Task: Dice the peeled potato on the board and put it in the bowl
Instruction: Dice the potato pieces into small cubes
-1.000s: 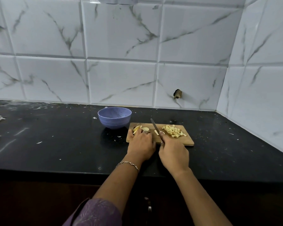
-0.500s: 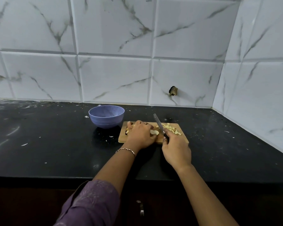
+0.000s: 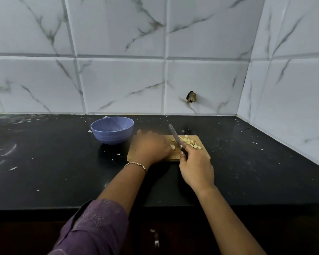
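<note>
1. Dicing is partly done: a pile of diced potato lies on the right half of the board, and a larger piece sits mid-board.
2. Your right hand, at the board's near edge, wraps its fingers round the knife.
3. Your left hand covers the board's left half; blur hides how its fingers lie.
4. Left to do, I judge: finish cutting, then fill the bowl left of the board; no potato shows inside.
5. No writing is readable.
</note>
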Tool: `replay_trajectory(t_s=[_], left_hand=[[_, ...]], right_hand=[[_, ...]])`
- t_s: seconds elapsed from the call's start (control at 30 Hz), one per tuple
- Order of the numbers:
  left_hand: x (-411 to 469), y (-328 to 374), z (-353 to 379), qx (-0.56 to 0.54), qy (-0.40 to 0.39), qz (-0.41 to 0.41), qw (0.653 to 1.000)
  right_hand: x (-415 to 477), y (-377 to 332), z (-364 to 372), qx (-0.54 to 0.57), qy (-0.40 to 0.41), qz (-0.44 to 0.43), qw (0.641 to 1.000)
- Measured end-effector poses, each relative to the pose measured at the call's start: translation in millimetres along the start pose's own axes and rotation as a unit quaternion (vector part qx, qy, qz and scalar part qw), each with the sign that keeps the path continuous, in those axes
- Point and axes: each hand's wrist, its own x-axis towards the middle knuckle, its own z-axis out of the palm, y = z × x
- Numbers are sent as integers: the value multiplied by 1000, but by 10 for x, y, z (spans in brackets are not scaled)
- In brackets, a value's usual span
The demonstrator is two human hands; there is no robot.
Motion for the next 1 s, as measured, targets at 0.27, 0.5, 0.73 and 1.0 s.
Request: replay_trajectory(t_s=[0.27, 0.5, 0.73, 1.0], left_hand=[[43, 117, 16, -39, -21, 39, 998], [46, 123, -79, -24, -20, 46, 998], [-129, 147, -117, -29, 20, 14, 999], [-339, 194, -66, -39, 38, -10, 998]], right_hand=[[8, 11, -12, 16, 13, 26, 999], [13, 22, -10, 21, 14, 30, 999], [-51, -4, -59, 20, 6, 20, 1000], [-171, 1, -136, -23, -3, -3, 1000]])
